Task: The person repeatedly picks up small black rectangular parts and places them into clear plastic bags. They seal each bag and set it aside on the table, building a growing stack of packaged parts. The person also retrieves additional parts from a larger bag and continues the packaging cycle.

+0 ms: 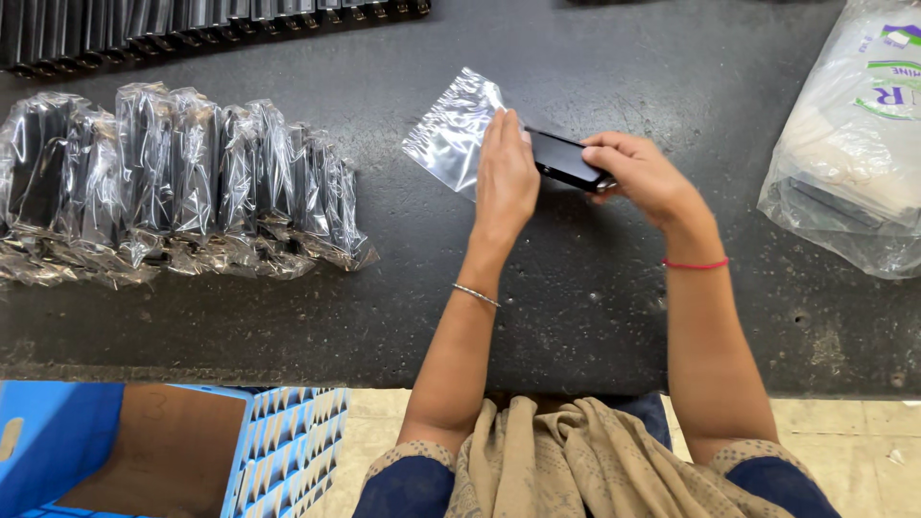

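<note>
My left hand [506, 177] holds a small clear plastic bag [451, 131] by its open end, above the dark table [384, 307]. My right hand [638, 173] grips a flat black rectangular part [561, 158] and has its left end at the bag's mouth, partly hidden behind my left hand. Whether the part's tip is inside the bag I cannot tell. A thin metal bangle is on my left wrist and a red thread on my right.
A row of several bagged black parts [177, 182] lies on the table's left side. Unbagged black parts [192, 24] line the far edge. A large plastic bag with contents [854, 144] sits at the right. A blue crate [278, 441] stands below the table's near edge.
</note>
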A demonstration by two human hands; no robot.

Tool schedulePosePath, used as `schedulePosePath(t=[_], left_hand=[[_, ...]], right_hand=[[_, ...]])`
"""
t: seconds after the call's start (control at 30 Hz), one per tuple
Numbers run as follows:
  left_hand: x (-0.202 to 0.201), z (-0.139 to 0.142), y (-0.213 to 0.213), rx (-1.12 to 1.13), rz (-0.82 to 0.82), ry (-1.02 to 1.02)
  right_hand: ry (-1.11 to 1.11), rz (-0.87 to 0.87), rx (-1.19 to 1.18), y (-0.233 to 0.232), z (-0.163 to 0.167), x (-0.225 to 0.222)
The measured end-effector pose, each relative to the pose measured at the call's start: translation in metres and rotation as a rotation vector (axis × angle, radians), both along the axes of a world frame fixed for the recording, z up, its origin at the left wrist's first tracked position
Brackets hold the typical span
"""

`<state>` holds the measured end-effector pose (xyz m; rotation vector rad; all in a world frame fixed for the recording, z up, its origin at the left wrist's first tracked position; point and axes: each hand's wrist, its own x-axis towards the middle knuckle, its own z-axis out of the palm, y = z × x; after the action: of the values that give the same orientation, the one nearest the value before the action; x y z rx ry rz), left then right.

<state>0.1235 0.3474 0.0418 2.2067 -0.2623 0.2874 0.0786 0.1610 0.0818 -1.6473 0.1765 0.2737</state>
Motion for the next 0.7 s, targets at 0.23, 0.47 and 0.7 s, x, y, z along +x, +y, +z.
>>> schedulePosePath(t=[0.23, 0.47, 0.7], left_hand=[[-0.013, -0.008, -0.026, -0.052, -0.005, -0.127], [-0.026, -0.002, -0.041, -0.045, -0.013, -0.189], [-0.036, 0.006, -0.049, -0.076, -0.047, -0.181]], right_hand=[[-0.038, 0.031, 0.407, 0.025, -0.018, 0.008], [-0.114, 0.076, 0.349, 0.027, -0.056, 0.018], [-0.196, -0.198, 0.508, 0.021, -0.12, 0.033]])
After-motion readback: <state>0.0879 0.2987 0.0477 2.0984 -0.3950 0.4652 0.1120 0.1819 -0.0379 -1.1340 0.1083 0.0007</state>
